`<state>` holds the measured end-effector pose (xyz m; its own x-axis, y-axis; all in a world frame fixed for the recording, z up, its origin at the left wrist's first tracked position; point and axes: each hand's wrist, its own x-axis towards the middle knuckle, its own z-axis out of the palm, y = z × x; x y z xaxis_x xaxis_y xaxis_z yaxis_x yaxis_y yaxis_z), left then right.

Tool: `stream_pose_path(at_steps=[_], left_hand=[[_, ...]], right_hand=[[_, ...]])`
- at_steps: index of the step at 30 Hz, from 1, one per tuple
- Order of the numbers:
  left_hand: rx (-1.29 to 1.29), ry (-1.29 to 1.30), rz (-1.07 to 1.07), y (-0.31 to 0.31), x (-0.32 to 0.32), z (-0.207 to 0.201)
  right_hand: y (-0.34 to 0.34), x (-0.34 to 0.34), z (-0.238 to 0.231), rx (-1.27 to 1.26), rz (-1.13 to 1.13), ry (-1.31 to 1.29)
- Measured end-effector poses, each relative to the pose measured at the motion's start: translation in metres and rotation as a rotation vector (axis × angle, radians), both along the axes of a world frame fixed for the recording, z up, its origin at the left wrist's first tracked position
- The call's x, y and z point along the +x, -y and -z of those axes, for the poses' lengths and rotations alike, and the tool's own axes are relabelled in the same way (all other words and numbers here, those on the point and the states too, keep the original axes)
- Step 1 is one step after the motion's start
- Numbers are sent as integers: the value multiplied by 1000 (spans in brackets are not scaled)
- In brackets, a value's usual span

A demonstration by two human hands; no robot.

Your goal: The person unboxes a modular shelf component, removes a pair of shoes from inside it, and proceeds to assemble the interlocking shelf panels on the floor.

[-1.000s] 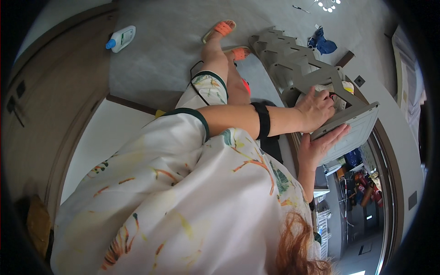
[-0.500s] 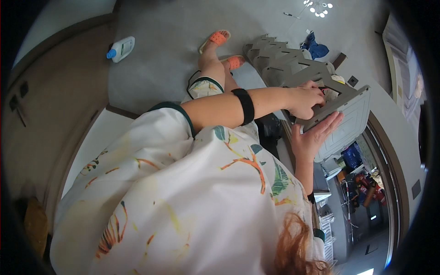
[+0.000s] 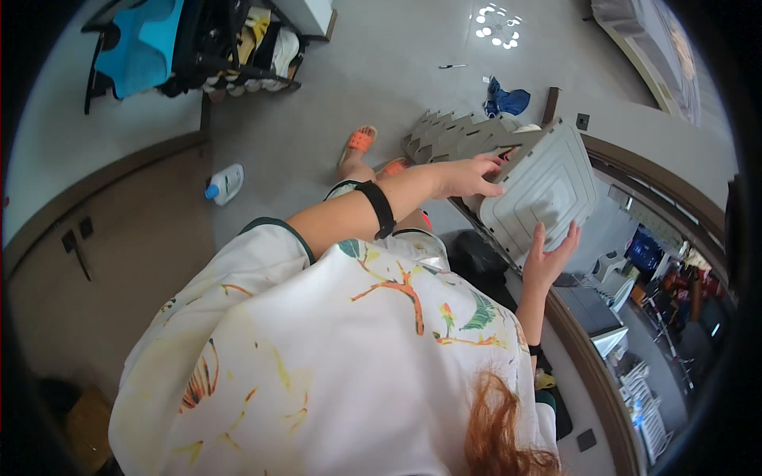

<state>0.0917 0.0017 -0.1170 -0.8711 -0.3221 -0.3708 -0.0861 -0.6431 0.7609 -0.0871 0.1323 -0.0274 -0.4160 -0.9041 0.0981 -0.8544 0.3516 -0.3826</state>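
A grey plastic unit (image 3: 548,186) with a zigzag, stepped side leans away to the upper left. Its flat end panel, marked with nested rounded outlines, faces me. My left hand (image 3: 470,177) grips the unit's upper left rim, thumb on the near side and fingers over the edge. Part of what those fingers touch is hidden behind the rim. Beside the panel's lower right edge, my right hand (image 3: 548,260) is open with fingers spread and pointing up. Whether its fingertips touch the panel I cannot tell.
Past my sandalled feet (image 3: 361,140) lies a white bottle with a blue cap (image 3: 225,185). A shoe rack (image 3: 262,55) and blue plastic stool (image 3: 141,47) stand far left. Blue cloth (image 3: 506,99) lies on the floor. A black bag (image 3: 476,258) sits below the unit; a doorway frame (image 3: 591,349) runs at right.
The view has shifted, bringing in the shoe rack. The end panel has turned to show more of its face. My right hand has loosened from the panel's edge and spread; my left still grips the rim.
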Motion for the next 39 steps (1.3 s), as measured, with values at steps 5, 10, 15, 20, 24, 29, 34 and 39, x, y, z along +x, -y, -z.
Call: stream_pose_path(at_steps=[5,10,15,20,24,29,34,39], left_hand=[[212,105,50,20,7,-35],[227,253,111,17,-2,-32],[-913,579,-193,12,-20,-31],[-1155,442,-157,20,-60,-87],[-1360,274,-16,14,-110,-94],[-1649,66,257,-17,-148,-103],[-1668,-22,532,-53,-153,-101],[-1695,-79,690,-51,-142,-92]], right_hand=[[-41,-37,26,70,515,352],[-63,-45,45,-134,775,997],[-68,-49,53,-333,800,1253],[-64,-43,60,-457,676,1314],[-68,-39,70,-575,700,1266],[-55,-27,69,-609,647,1175],[-57,-24,68,-648,686,1059],[-57,-13,61,-727,838,1252]])
